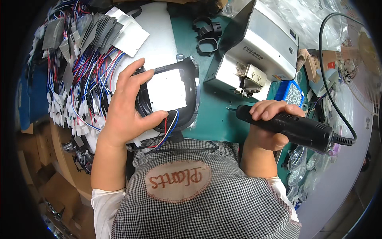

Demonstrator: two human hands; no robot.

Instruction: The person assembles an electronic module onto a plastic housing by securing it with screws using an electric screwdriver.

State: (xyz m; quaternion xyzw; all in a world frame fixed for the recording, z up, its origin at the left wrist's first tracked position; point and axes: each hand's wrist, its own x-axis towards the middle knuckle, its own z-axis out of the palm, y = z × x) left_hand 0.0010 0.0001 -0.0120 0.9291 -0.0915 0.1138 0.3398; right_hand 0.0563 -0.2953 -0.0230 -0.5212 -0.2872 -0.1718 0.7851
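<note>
A black electric screwdriver (284,126) lies across my right hand (270,113), with my fingers wrapped round its body. Its thin bit points left, apart from the housing and above the green mat. My left hand (129,101) grips a rounded black plastic housing (193,85) by its left side, thumb and fingers spread around the edge. A flat white panel (169,89) sits in the housing, its left edge close to my fingertips. Red, white and blue wires (170,129) come out from under the panel toward my apron.
Flat grey panels with bundled wires (85,59) are heaped at the left on white foam (161,24). A silver screw-feeder machine (258,47) stands at the back right, beside a blue box of screws (292,93). Black rings (207,36) lie behind the housing. The screwdriver's cable (321,51) loops at right.
</note>
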